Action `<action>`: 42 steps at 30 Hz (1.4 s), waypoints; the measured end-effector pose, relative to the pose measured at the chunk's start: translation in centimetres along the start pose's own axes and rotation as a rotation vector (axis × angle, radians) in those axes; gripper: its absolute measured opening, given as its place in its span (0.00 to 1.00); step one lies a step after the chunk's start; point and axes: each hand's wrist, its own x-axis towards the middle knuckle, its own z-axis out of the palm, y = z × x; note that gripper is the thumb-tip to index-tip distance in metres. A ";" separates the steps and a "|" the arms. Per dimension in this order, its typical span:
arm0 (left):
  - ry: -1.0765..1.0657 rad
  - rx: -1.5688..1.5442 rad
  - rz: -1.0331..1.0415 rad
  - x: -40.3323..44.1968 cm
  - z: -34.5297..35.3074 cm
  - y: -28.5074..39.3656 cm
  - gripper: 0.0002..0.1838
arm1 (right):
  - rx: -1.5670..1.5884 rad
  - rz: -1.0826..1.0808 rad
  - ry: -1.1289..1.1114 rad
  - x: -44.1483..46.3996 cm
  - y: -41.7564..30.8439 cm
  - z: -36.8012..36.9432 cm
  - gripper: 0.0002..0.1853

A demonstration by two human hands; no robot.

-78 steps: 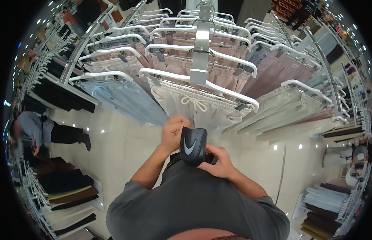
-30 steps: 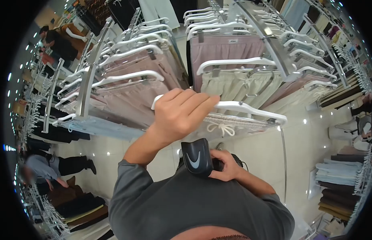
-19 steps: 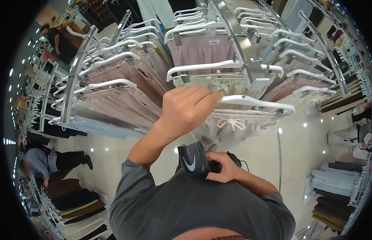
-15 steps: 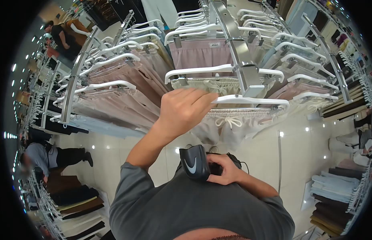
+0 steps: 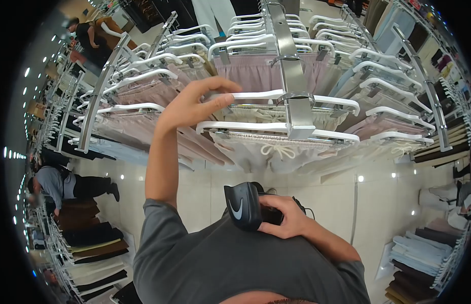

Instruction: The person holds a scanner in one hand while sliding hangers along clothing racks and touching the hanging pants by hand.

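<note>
My left hand [image 5: 197,104] is at the left end of a white hanger [image 5: 260,95], second from the front of the middle rail. Its fingers are stretched out, with the thumb apart and close to the hanger's end; whether it touches is unclear. Cream drawstring pants [image 5: 245,112] hang from that hanger. In front of them, another white hanger [image 5: 245,125] carries whitish pants with a tied drawstring [image 5: 278,150]. My right hand [image 5: 286,218] is wrapped round a black handheld barcode scanner [image 5: 243,206] with a grey curved mark, held against my shirt.
The metal rail [image 5: 296,76] runs away from me, with pink pants [image 5: 245,68] further back. Side rails [image 5: 98,101] hold more pants on white hangers. Folded clothes [image 5: 96,238] lie on shelves at both sides. One person [image 5: 58,185] stands at left, another [image 5: 88,40] at far left.
My left hand has moved up and left, from the front hanger to the one behind, and its fingers have spread. The front hanger now sits further left on the rail. My right hand keeps the scanner.
</note>
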 end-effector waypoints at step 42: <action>-0.173 -0.398 -0.211 -5.4 1.3 -6.1 0.13 | 0.312 -0.136 -0.204 4.6 2.9 3.4 0.33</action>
